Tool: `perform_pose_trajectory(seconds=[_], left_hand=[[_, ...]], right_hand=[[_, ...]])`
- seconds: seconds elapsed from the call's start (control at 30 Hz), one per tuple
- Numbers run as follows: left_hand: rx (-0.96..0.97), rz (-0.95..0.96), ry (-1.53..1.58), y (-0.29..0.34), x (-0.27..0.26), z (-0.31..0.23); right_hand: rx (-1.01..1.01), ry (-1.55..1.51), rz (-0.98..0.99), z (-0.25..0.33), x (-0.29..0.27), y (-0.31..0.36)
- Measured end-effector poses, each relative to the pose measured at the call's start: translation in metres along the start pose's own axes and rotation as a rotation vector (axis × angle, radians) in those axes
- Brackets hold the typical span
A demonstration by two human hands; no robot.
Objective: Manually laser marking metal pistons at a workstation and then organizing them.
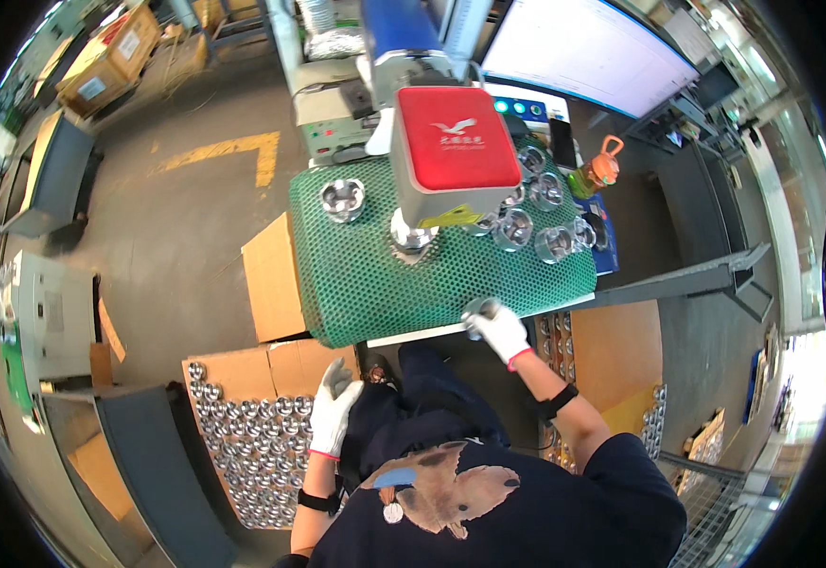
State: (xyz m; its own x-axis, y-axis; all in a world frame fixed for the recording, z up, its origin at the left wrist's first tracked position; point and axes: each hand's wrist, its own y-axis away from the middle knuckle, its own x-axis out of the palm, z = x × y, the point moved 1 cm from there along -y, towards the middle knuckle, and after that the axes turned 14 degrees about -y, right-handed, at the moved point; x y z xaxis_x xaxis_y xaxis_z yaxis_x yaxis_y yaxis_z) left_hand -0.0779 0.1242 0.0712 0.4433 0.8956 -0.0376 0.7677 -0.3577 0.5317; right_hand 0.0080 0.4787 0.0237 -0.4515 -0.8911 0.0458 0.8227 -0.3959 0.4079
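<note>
— One shiny metal piston (479, 310) sits in the right hand (500, 331), at the near edge of the worktop (527, 308); the gloved fingers are closed around it.

— And the left hand (333, 412)?

— Lower, beside the person's body, above the open cardboard box (233, 371) on the left. Its white-gloved fingers are loosely spread and hold nothing.

— What fills that box?

— Rows of the same silvery pistons (243, 454), packed close together. A second stack of them (654, 421) shows on the right, near a yellow-brown carton (616, 355).

— What lies on the worktop?

— A green perforated mat (366, 284) covers it. One piston (343, 200) stands alone at the mat's far left; a cluster of pistons (536, 222) stands at the far right. Another piston (411, 235) sits under the machine head (456, 151), a grey block with a red rounded-square plate on top bearing a white bird mark.

— Any other packages or signs?

— A plain brown carton (271, 279) leans against the mat's left edge. Far back on the left, a cardboard box (110, 57) with pale labels stands on the floor, and yellow angled lines (233, 151) are painted on the concrete. An orange-capped bottle (597, 172) stands beyond the mat's right corner.
</note>
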Motion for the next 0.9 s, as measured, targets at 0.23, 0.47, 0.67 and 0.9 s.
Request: perform_pose_trajectory(seconds=[0.23,0.47,0.67,0.9], left_hand=[[0.169,0.008,0.255,0.035,0.016,-0.043],[0.647,-0.626,-0.218,0.065,0.012,-0.14],[0.588,-0.477,-0.893,0.045,0.027,-0.173],[0.506,0.249,-1.218,-0.05,0.117,-0.141]], right_hand=[[0.627,-1.08,0.583,0.109,0.191,0.042],[0.732,-0.925,0.511,0.17,0.211,0.06],[-0.029,-0.413,0.728,0.155,0.14,0.035],[0.499,-0.581,0.372,0.051,0.026,0.033]])
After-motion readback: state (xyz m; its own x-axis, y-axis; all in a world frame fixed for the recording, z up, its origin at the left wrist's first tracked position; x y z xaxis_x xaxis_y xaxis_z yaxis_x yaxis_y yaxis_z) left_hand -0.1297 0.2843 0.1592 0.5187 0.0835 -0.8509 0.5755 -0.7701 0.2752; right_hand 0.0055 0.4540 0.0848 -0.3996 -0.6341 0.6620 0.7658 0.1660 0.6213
